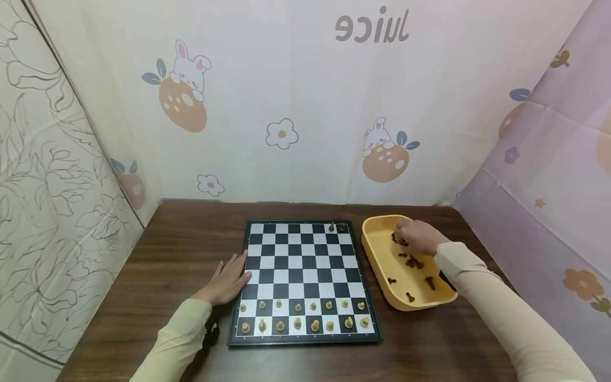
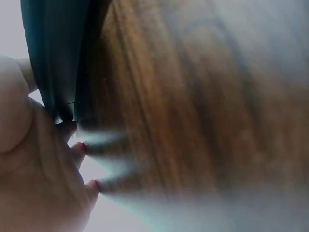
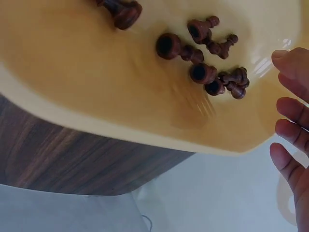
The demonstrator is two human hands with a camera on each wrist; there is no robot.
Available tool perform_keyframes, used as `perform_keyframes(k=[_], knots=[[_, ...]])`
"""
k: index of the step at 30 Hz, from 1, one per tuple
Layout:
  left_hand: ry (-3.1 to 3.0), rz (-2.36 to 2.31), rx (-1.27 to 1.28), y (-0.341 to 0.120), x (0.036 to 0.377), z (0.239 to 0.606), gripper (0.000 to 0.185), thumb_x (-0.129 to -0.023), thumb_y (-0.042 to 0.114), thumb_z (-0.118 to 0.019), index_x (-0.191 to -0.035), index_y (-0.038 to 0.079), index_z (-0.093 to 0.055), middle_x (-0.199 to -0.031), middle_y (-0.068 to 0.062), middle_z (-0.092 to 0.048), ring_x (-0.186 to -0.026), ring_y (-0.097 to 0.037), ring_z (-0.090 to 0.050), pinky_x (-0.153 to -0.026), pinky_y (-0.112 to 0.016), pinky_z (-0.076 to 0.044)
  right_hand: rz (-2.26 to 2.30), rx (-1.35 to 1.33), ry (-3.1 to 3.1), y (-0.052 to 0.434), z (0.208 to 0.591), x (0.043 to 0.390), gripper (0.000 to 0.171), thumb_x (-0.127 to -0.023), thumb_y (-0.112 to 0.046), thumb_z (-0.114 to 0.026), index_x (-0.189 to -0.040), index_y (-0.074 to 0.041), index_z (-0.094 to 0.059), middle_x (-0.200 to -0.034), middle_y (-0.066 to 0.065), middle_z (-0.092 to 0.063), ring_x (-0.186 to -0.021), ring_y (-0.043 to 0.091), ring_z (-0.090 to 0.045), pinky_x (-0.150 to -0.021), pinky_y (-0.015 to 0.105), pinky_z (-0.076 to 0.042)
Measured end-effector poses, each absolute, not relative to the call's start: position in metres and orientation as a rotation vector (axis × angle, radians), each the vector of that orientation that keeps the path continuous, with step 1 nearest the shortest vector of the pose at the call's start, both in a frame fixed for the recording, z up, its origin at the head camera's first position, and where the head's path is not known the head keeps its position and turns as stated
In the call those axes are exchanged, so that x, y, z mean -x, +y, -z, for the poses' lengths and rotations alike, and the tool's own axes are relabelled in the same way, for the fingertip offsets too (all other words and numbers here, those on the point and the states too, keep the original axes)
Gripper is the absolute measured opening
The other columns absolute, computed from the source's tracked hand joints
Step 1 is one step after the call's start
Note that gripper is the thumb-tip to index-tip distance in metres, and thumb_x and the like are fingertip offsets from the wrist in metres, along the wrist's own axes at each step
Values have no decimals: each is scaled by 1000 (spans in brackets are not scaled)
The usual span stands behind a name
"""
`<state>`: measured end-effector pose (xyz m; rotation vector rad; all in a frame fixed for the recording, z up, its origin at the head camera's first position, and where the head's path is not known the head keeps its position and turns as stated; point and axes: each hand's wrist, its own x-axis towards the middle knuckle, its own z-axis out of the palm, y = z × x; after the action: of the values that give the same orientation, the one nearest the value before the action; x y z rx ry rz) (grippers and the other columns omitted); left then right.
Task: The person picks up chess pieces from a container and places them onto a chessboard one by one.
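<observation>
Head view of a wooden bench carrying a chessboard and, just to its right, a yellow tray of dark chess pieces. The right hand reaches into the tray among the pieces; whether its fingers pinch one cannot be told. The left hand lies flat, fingers straight, against the board's left edge. Light pieces fill the two near rows; two dark pieces stand on the far row.

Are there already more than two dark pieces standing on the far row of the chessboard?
No, in the head view only two dark pieces stand on the far row of the chessboard, near its right corner.
</observation>
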<state>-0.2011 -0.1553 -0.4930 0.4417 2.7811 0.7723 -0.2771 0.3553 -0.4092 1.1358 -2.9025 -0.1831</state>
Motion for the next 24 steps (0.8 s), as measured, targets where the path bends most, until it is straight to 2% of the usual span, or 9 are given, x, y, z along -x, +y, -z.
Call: perform_keyframes(k=[2, 8, 11, 17, 20, 24], knots=[[2781, -777, -439, -155, 201, 493, 62, -104, 31, -35, -152, -1, -11, -155, -21, -18, -143, -39, -9, -111, -59, 0, 188, -1124, -2923, 357, 411, 277, 30, -72, -2, -77, -63, -16, -52, -69, -4, -39, -58, 11, -33, -53, 29, -31], [2780, -790, -440, -156, 201, 493, 63, -103, 32, -35, -151, -1, -11, -155, -22, -18, -143, -39, -9, -110, -59, 0, 221, -1092, -2971, 365, 417, 280, 21, -72, -6, -81, -68, -14, -62, -72, -4, -45, -56, 9, -41, -53, 28, -41], [2779, -811, -454, -157, 201, 494, 64, -103, 35, -35, -151, -1, -12, -154, -23, -19, -142, -40, -10, -110, -60, -1, 204, -1088, -2983, 366, 420, 281, 22, -72, -4, -80, -67, -14, -62, -72, -4, -46, -57, 10, -41, -53, 28, -40], [2791, -814, -469, -157, 203, 495, 66, -103, 38, -33, -151, -2, -14, -154, -24, -20, -142, -41, -11, -110, -60, -1, 186, -1089, -2977, 363, 423, 281, 41, -72, 6, -72, -56, -18, -43, -67, -5, -39, -59, 11, -29, -54, 27, -28], [2790, -815, -455, -156, 203, 495, 65, -103, 36, -35, -151, -3, -14, -153, -24, -20, -142, -41, -12, -110, -60, -1, 165, -1125, -2963, 358, 424, 280, 45, -70, 10, -68, -55, -18, -36, -65, -2, -37, -60, 12, -25, -55, 29, -25], [2786, -796, -446, -154, 202, 496, 64, -103, 34, -36, -151, -2, -14, -154, -23, -20, -142, -40, -12, -110, -60, -2, 202, -1132, -2968, 356, 428, 280, 34, -67, 6, -76, -58, -16, -52, -70, -2, -50, -61, 11, -39, -55, 28, -37]])
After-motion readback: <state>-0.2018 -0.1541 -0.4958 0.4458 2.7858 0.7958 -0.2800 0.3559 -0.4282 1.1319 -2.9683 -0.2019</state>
